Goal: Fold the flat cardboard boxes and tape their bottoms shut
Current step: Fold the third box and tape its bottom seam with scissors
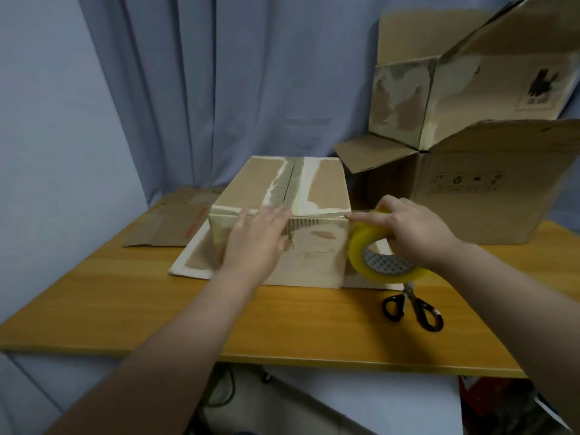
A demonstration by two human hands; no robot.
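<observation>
box in work: box [314,186] at frame centre on the table [157,309], bottom side up, centre seam running away from the camera, open flaps splayed out flat underneath
left hand: left hand [257,240] flat on the near face, fingers straight and close together, tips up at the top edge, pressing, holding nothing
right hand: right hand [411,230] at the box's near right corner, fingers curled round the tape roll [364,255], index finger straight out along the top edge
tape: clear strip [332,216] stretched from the roll along the near top edge toward the left hand, crossways to the seam
step (judged): laying tape on the bottom; not cut yet
risk 1: strip goes on crooked or wrinkles if the roll is pulled at an angle
risk 2: box skids on its splayed flaps if the left hand lets up
risk 3: torn, peeled paper round the seam, so tape may grip badly and lift
risk 4: scissors [414,306] sit lower right under the roll hand; reaching for them could slacken the strip
count boxes: 3 folded, this one plus the two at upper right, upper box [470,89] on lower box [486,189]
count flat cardboard: flat cardboard [169,221] at centre left; number of sheets cannot tell
count tools: 1 tape roll, 1 scissors
count hands: 2
</observation>
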